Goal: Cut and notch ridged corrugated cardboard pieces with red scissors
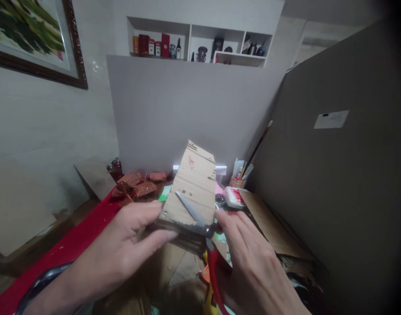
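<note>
My left hand (121,240) pinches the near left corner of a tan piece of corrugated cardboard (197,179), thumb below and fingers at its edge. The piece is tilted up, with creases and torn marks on its face. In my right hand (252,258) is a pair of red-handled scissors (215,267). One blade lies over the cardboard's face near its lower edge, pointing up and left. The other blade is hidden, probably by the cardboard. Some of my right fingers are hidden behind the handles.
Brown woven items (144,188) lie on a red cloth (85,232) at left. Behind the cardboard, right, stand a pen basket (238,181) and a white packet (234,197). A flat cardboard sheet (272,218) lies at right. Grey panels (193,105) rise behind and at right.
</note>
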`<state>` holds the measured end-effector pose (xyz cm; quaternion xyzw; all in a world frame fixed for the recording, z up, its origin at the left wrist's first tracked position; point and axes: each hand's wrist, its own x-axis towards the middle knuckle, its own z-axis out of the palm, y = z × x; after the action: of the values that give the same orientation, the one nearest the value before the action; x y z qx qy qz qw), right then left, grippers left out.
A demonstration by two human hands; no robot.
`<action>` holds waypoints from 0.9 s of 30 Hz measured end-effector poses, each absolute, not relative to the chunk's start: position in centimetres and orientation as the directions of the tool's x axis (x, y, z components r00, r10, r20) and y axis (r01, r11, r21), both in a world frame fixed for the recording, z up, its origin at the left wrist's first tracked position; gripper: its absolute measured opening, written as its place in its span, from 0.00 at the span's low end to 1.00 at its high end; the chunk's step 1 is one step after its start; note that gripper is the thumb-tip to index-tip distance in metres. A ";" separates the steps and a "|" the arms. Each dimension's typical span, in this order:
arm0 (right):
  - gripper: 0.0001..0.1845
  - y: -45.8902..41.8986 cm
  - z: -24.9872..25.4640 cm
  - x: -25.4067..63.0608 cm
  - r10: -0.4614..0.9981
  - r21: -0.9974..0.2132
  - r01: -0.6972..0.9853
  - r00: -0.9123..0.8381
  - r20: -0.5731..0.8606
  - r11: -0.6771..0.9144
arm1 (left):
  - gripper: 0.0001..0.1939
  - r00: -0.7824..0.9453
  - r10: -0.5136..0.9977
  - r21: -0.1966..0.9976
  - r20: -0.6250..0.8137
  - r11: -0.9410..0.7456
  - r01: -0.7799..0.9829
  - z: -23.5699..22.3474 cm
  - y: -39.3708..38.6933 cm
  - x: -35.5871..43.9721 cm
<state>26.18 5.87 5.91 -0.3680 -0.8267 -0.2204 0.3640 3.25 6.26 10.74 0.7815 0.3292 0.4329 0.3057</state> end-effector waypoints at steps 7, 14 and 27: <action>0.18 4.9 6.7 27.0 0.701 -0.251 0.711 -0.453 0.551 0.657 | 0.20 0.484 0.720 0.707 0.496 -0.659 0.256 10.6 6.4 3.1; 0.11 3.5 9.5 26.7 0.882 -0.603 0.654 -0.421 0.213 0.457 | 0.21 0.564 0.682 0.685 0.465 -0.681 0.260 11.1 6.2 2.4; 0.04 3.6 10.6 28.7 0.900 -0.685 0.615 -0.413 0.143 0.391 | 0.16 0.566 0.761 0.834 0.318 -0.509 0.215 10.9 6.6 2.3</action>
<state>28.65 3.61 10.56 -0.4772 -0.7934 0.2773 0.2567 2.34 6.62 10.93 0.7947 0.3069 0.3505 0.3891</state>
